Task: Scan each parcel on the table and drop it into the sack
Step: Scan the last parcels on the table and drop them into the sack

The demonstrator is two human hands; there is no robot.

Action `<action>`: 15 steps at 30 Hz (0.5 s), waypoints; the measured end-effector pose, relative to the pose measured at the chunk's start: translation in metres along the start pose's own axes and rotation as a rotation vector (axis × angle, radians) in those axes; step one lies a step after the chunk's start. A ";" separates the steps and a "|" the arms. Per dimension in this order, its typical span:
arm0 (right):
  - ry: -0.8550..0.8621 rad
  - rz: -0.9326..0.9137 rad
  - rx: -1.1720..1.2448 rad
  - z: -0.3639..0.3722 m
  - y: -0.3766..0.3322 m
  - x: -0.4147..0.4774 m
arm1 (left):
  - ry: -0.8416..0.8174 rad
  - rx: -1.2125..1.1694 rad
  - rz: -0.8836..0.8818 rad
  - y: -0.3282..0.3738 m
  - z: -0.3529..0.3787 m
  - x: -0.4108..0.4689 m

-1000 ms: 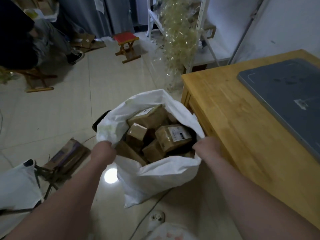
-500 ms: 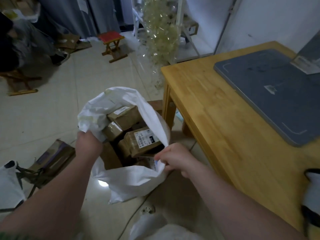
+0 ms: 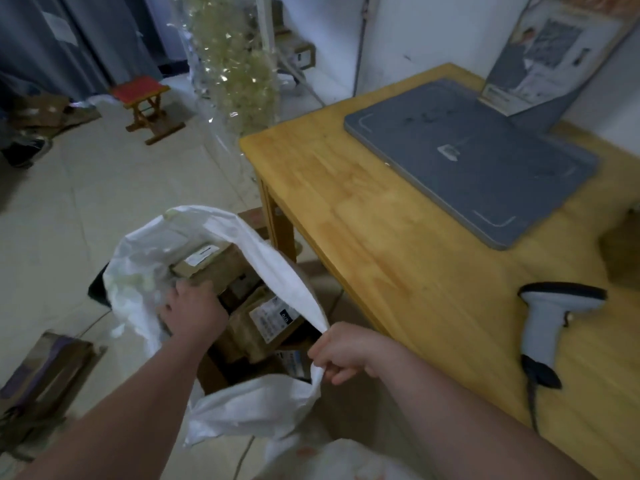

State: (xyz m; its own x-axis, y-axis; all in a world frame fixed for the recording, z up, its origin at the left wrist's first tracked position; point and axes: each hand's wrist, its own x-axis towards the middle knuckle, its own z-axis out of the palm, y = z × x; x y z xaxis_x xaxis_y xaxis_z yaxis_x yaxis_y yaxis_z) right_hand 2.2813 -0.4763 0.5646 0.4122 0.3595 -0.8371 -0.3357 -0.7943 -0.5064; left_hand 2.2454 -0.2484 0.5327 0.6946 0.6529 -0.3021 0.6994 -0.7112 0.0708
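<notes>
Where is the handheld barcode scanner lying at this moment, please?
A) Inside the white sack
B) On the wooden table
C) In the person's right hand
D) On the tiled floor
B: the scanner lies on the wooden table with its cable trailing off towards the near edge, while the right hand pinches the rim of the sack instead.

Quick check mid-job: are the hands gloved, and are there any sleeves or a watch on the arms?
No gloves: the left hand and right hand are both bare. Both forearms are uncovered as far as the frame shows, with no sleeves, watch, bands or rings visible.
</notes>
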 end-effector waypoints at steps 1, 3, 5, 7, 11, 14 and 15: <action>0.002 0.009 -0.013 -0.008 0.003 0.000 | 0.003 -0.011 0.067 0.015 -0.001 0.004; 0.008 0.015 -0.025 -0.023 0.007 -0.001 | 0.042 -0.104 0.242 0.049 -0.009 0.007; 0.028 0.008 0.010 -0.042 0.009 -0.003 | 0.027 -0.266 0.383 0.092 -0.025 0.006; 0.072 -0.020 0.103 -0.064 0.011 -0.005 | -0.034 -0.331 0.519 0.138 -0.041 0.004; 0.372 -0.118 0.412 -0.127 0.018 -0.033 | -0.102 -0.367 0.876 0.239 -0.072 -0.008; 0.723 -0.168 0.606 -0.179 0.034 -0.067 | -0.143 -0.323 1.107 0.312 -0.088 -0.031; 0.856 -0.164 0.683 -0.199 0.047 -0.081 | -0.184 -0.314 1.180 0.343 -0.091 -0.042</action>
State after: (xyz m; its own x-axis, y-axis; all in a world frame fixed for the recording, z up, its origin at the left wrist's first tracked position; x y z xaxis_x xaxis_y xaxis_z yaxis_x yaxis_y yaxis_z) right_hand 2.4007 -0.6397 0.6498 0.8553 -0.2311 -0.4637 -0.5116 -0.2357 -0.8262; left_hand 2.4719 -0.4960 0.6563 0.9116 -0.4103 -0.0259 -0.3113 -0.7300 0.6085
